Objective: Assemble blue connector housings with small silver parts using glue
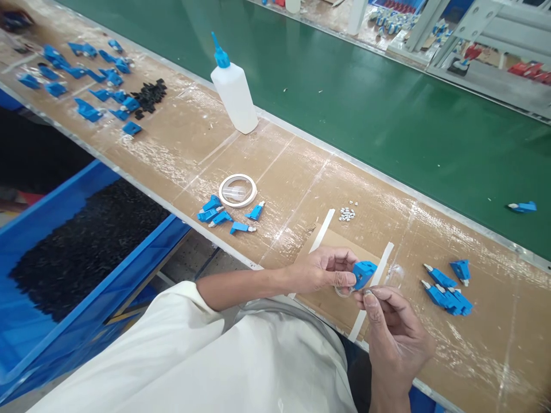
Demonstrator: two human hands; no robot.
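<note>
Head view: holding a blue piece (364,273) clamped between left hand (329,269) thumb and fingers, over the bench (172,140); pinching a tiny pale bit (367,291) just beside it, right hand (398,330) thumb against forefinger. Judged midway on this piece, not yet set down. To the right, pale-tipped blue pieces (443,279), perhaps done; farther back, loose pale pellets (346,214), seemingly unused. Hard to tell whether joined, bit and piece; partly hidden by fingers, both. Cut off below: right forearm.

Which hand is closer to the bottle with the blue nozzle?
Left. In view, the left hand sits below and right of the bottle; the right hand sits lower and farther right.
</note>
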